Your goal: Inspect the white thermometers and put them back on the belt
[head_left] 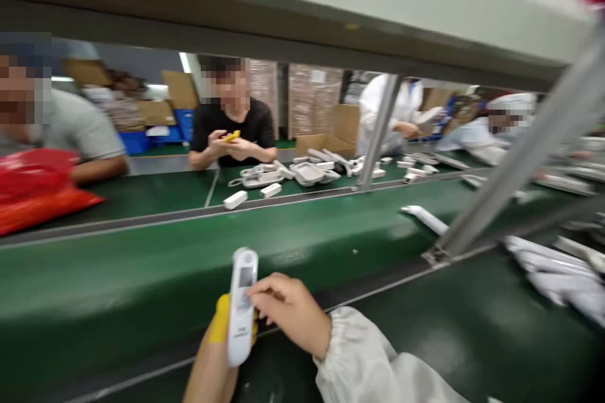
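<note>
A slim white handheld device [242,321] with rounded ends, a small grey screen and printed marks stands nearly upright over the near edge of the belt. My left hand [220,322], with a yellow covering on it, is closed around the device from behind; most of its fingers are hidden. From the right, my right hand [288,302] reaches in from a pale, loose sleeve. Its thumb and fingers are pinched together against the device's front, just below the screen. Whether anything small sits in that pinch cannot be made out.
A green conveyor belt [142,264] crosses ahead. Above runs a shelf [331,6] with a slanted metal post [501,157]. White parts [558,271] lie at right, with more casings [307,173] across the belt. A red bag [38,189] lies left. Several co-workers sit or stand opposite.
</note>
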Demonstrator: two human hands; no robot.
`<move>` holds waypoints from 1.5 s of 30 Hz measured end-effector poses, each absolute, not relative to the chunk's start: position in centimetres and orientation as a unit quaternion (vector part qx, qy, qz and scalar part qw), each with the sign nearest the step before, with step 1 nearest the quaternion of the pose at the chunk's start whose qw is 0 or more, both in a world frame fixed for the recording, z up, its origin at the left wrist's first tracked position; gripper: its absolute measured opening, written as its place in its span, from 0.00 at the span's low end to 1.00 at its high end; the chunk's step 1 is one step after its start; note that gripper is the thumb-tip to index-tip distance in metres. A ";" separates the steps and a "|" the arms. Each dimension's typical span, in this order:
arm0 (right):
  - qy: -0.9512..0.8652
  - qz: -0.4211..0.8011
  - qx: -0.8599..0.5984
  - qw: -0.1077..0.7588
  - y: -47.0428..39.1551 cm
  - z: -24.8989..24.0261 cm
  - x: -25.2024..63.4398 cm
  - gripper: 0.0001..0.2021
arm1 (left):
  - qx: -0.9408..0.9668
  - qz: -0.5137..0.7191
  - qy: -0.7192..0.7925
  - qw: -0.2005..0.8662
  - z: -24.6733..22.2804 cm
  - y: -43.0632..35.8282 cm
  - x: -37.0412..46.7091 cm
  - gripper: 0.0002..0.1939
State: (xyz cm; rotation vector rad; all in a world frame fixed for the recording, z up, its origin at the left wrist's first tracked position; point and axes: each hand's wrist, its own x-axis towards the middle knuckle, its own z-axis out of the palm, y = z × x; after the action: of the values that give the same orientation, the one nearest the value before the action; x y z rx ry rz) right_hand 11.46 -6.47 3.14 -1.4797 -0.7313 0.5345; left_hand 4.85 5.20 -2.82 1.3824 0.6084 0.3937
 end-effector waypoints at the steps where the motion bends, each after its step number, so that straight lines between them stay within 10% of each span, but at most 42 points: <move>1: -0.313 0.269 -0.626 0.662 -6.2 3.0 11.6 0.10 | 0.593 0.188 0.295 0.725 -2.8 5.5 3.5 0.28; 21: -0.278 0.396 -0.578 0.657 -7.3 4.3 11.9 0.21 | 0.565 0.226 0.266 0.748 -2.1 3.2 0.8 0.30; 35: -0.297 0.360 -0.603 0.647 -7.3 3.4 11.9 0.10 | 0.636 0.218 0.241 0.700 -1.6 3.2 1.0 0.29; 45: -0.479 0.024 -0.778 0.406 -7.7 4.6 10.2 0.05 | 0.701 0.259 0.251 0.615 0.6 1.8 0.9 0.28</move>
State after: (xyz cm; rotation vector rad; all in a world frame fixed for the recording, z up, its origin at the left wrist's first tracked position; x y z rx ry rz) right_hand 10.16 -7.69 4.60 -1.9621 -1.2078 0.0594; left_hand 0.91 1.85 0.63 1.6157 0.5792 0.5959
